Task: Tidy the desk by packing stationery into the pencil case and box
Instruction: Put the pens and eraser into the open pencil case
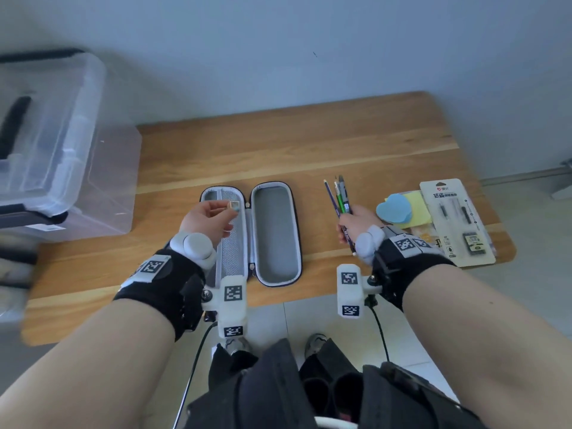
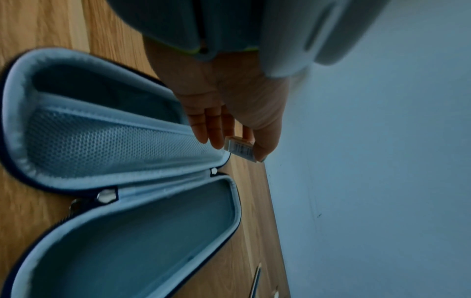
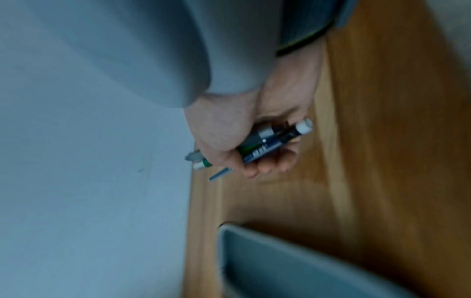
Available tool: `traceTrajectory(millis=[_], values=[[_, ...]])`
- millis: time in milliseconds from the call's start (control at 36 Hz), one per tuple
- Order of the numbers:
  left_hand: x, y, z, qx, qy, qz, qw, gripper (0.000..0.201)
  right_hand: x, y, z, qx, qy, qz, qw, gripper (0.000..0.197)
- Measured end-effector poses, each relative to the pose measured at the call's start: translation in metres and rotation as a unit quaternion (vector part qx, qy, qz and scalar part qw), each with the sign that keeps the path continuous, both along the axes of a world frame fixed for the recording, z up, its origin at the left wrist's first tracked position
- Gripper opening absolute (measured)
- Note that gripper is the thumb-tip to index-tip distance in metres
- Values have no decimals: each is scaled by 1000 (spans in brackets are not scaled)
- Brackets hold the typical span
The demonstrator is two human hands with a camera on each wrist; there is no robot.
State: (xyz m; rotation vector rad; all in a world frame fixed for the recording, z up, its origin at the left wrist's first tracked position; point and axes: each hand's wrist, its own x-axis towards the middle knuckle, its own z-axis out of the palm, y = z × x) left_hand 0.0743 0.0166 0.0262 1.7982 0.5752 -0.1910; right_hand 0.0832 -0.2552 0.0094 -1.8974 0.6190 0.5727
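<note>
The dark pencil case (image 1: 275, 233) (image 2: 142, 227) lies unzipped and flat on the wooden desk (image 1: 309, 144), grey lining up, with a mesh pocket (image 1: 230, 243) (image 2: 107, 145) in its left half. My left hand (image 1: 210, 218) (image 2: 229, 121) hovers over that left half and pinches a small white eraser (image 1: 234, 206) (image 2: 241, 148) between thumb and fingers. To the right of the case, my right hand (image 1: 356, 222) (image 3: 244, 141) grips a bundle of pens and pencils (image 1: 340, 196) (image 3: 267, 141), lifted off the desk with their tips pointing away from me.
Sticky notes, a blue heart-shaped pad (image 1: 394, 209) on yellow ones (image 1: 408, 201), lie at the right beside a carded stationery pack (image 1: 461, 221). Clear plastic storage boxes (image 1: 49, 134) are stacked off the desk's left end. A wall runs behind the desk.
</note>
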Motion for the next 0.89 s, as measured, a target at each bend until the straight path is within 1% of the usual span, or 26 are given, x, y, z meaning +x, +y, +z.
traceTrajectory(millis=[56,83,167,222,278,333,389,417,472,528,583,611,639,667,694,750,806,889], values=[[2,4,-3,0,9,-1,1000,26,4,16,5,112,13,-31,993,23],[3,5,-5,-1,14,-1,1000,25,6,24,6,154,16,-35,987,22],[1,5,-10,-19,22,-1,1000,20,7,43,2,205,31,-40,977,17],[0,2,-14,-18,26,2,1000,15,7,53,-6,207,75,-33,975,16],[-1,-3,-18,-20,31,1,999,13,8,58,-14,174,150,-10,973,20],[-3,-7,-23,-26,37,-10,999,11,7,58,-25,135,228,31,964,28],[-6,-12,-27,-27,48,-27,998,14,-2,53,-34,106,271,63,955,30],[-7,-14,-29,-23,54,-36,998,16,-7,49,-40,94,264,57,958,27],[-6,-18,-32,-21,61,-50,997,14,-16,40,-51,71,223,30,972,20],[-3,-22,-34,-18,63,-64,996,12,-20,37,-49,61,209,22,976,18],[-2,-24,-34,-12,63,-74,995,13,-18,41,-44,27,199,45,979,19],[-2,-25,-34,-12,62,-79,995,13,-15,44,-42,-7,203,70,977,20],[-2,-26,-35,-11,63,-83,995,12,-13,47,-40,-53,214,102,970,22],[-2,-27,-35,-11,64,-88,994,12,-11,49,-39,-105,227,145,957,25],[-3,-29,-36,-12,64,-95,993,13,-9,51,-43,-137,236,173,946,26],[-3,-33,-37,-14,67,-107,992,15,-5,53,-42,-158,227,220,936,26],[-3,-37,-38,-15,70,-121,990,17,-5,52,-33,-210,252,271,905,31],[-4,-42,-40,-16,76,-142,987,24,-4,45,-27,-231,252,313,886,35]])
